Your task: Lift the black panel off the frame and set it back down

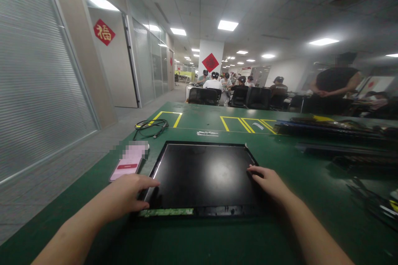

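A black LCD screen panel [199, 178] lies face up in front of me, in a thin black frame. A green circuit board strip [168, 212] shows along its near edge at the left. My left hand [126, 194] grips the panel's left side, index finger over the screen edge and thumb lower down; its other fingers are hidden. At the right edge my right hand [269, 180] grips the panel, with thumb and index finger at the rim. Close by my left hand is a phone [127, 166] with a lit pink screen.
A coiled black cable [152, 127] lies on the green table [186, 240] at the far left. Yellow tape [231, 117] marks outlines at the back. Long dark strips [329, 128] and blurred dark parts [370, 203] lie at the right. Several people sit beyond; one person [336, 78] stands.
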A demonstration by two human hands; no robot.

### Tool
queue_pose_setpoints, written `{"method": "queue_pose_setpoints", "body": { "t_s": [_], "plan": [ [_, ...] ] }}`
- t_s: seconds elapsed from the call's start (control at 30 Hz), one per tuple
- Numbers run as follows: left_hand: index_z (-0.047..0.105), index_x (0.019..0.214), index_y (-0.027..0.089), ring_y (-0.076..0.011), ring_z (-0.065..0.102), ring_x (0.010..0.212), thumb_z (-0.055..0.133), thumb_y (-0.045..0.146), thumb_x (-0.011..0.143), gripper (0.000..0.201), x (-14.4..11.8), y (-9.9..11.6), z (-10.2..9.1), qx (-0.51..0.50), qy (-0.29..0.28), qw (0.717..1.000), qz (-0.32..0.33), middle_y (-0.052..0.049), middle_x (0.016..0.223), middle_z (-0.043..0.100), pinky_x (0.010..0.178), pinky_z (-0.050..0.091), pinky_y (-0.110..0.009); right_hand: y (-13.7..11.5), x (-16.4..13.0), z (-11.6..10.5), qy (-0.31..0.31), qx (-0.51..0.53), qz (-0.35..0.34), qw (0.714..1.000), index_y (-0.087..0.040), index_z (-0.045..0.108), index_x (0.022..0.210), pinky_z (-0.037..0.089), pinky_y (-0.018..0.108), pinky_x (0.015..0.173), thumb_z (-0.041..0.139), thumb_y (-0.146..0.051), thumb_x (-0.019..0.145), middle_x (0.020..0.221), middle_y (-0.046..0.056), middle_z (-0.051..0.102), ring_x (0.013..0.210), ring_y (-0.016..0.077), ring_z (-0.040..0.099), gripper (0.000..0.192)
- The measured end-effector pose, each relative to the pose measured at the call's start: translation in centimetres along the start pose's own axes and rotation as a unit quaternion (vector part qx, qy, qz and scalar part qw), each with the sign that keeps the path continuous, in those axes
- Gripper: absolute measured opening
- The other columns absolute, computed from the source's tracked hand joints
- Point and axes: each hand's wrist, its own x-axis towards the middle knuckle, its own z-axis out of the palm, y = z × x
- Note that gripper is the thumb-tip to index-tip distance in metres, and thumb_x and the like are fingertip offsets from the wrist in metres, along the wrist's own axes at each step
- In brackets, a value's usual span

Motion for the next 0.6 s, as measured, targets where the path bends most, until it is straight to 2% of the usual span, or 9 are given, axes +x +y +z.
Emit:
{"method": "queue_pose_setpoints", "body": {
  "t_s": [0.6],
  "plan": [
    [0.076,0.130,0.033,-0.0343,0.070,0.123,0.069,0.023,0.075,0.057,-0.6,1.3,-0.5,0.034,-0.016,0.999,0.019,-0.005,0.131,0.077,0.108,0.052,-0.045,-0.1,-0.1,0.1,-0.005,-0.003,0.001,1.000,-0.025,0.083,0.110,0.039,0.042,0.119,0.058,-0.022,0.082,0.137,0.007,0.070,0.132,0.0267,0.063,0.039]
  ]
}}
